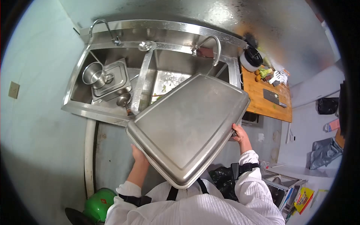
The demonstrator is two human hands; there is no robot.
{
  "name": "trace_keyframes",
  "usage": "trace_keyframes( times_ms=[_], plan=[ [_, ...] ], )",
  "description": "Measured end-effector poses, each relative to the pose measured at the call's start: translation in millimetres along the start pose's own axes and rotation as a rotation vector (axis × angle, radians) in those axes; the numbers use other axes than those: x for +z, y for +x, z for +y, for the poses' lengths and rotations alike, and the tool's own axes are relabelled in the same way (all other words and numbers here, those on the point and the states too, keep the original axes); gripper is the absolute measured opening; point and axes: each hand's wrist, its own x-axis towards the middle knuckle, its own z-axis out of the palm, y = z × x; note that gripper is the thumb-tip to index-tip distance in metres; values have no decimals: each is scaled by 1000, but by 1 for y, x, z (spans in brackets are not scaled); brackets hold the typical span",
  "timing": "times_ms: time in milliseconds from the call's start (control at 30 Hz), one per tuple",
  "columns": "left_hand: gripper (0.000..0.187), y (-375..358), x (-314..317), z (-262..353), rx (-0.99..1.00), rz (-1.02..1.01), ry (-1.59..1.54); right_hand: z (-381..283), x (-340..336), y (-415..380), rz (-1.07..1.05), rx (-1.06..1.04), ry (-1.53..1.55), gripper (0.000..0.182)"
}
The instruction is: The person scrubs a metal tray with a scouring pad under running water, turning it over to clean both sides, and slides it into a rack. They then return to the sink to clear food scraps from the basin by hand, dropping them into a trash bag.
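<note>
steel double sink (112, 116) fills the far left; i hold a large metal tray (189, 127) tilted over its near edge, long axis running near-left to far-right. my left hand (138, 154) clasps the near-left rim, right hand (240, 134) the right rim.

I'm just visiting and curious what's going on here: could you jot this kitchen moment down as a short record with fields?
Place: steel double sink against a metal wall
Held item: large steel tray, tilted, above the sink's front edge
Left hand: at the tray's near-left edge, mostly hidden under it
Right hand: grips the tray's right edge
Left basin: steel pot and a rectangular pan
Right basin: green scraps, tap above
Counter to the right: wooden board with a cleaver
Floor: green container
</note>
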Motion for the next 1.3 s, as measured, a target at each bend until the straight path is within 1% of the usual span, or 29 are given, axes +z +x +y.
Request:
trace_keyframes(
  times_ms=[67, 100, 133, 200, 233, 267, 333, 367, 400, 467, 500, 567, 600, 633, 700, 733, 767, 800, 833, 900, 933, 967, 1000, 1033, 1067, 1133, 1167, 1267, 1300],
  plan=[
    [50, 8, 13, -1, 175, 30, 151, -4, 1, -2, -46, -92, -42, 50],
    [47, 16, 16, -5, 225, 116, 239, -6, 0, -5, -66, -61, -60, 49],
    [47, 30, 8, -14, 223, 113, 237, -7, -3, -8, -63, -64, -62, 49],
    [44, 45, -4, -29, 363, 169, 571, -9, -8, -10, 11, 137, -233, 43],
    [42, 46, -4, -36, 440, 218, 551, -8, -8, -8, 71, 148, -455, 31],
    [42, 48, -6, -41, 437, 221, 549, -9, -11, -9, 71, 151, -459, 31],
    [41, 52, -17, -46, 490, 304, 676, -20, -3, -21, -56, 95, -714, 18],
    [40, 60, -28, -51, 467, 332, 669, -39, 6, -25, -57, 105, -639, 20],
    [40, 61, -27, -51, 461, 346, 667, -59, 12, -24, -63, 117, -645, 20],
    [40, 60, -21, -47, 474, 375, 760, -96, 17, -14, 26, -29, -743, 20],
    [38, 76, -32, -54, 472, 367, 562, -113, 17, -3, 90, -88, -820, 19],
    [38, 74, -22, -44, 486, 366, 583, -154, 10, 26, 155, -218, -1071, 17],
    [38, 75, -16, -40, 506, 370, 600, -168, -10, 55, 117, -509, -1132, 13],
    [38, 79, -18, -36, 509, 377, 597, -189, -1, 74, 134, -587, -1059, 13],
    [37, 83, -25, -31, 503, 400, 511, -229, 7, 121, 293, -750, -1322, 18],
    [37, 83, -25, -28, 512, 410, 503, -249, 27, 138, 288, -770, -1454, 20],
    [36, 80, -26, -23, 477, 365, 492, -263, 51, 155, 284, -788, -1584, 23],
    [36, 75, -26, -20, 439, 320, 484, -268, 64, 178, 250, -825, -1605, 24],
    [36, 71, -22, -18, 445, 329, 485, -275, 88, 194, 132, -825, -1632, 25],
    [34, 67, -17, -19, 442, 377, 486, -272, 115, 236, -85, -980, -1664, 25],
    [34, 67, -21, -19, 442, 387, 488, -270, 134, 249, -187, -960, -1722, 25],
    [33, 67, -28, -18, 439, 386, 510, -264, 142, 273, -272, -966, -1858, 29],
    [32, 67, -31, -19, 434, 387, 532, -259, 155, 287, -410, -1100, -1770, 33],
    [30, 66, -26, -19, 429, 445, 536, -251, 165, 306, -445, -1073, -1813, 39],
    [30, 66, -27, -19, 421, 457, 534, -240, 176, 322, -466, -1212, -1751, 29],
    [28, 66, -36, -17, 414, 366, 564, -231, 193, 344, -531, -1400, -1697, 17],
    [26, 65, -39, -17, 423, 381, 582, -228, 198, 352, -547, -1386, -1697, 17],
    [23, 57, -13, -13, 371, 471, 609, -218, 210, 371, -489, -1330, -1912, 3],
    [21, 56, -7, -13, 392, 486, 620, -215, 216, 371, -519, -1310, -1953, 7]
  ],
)
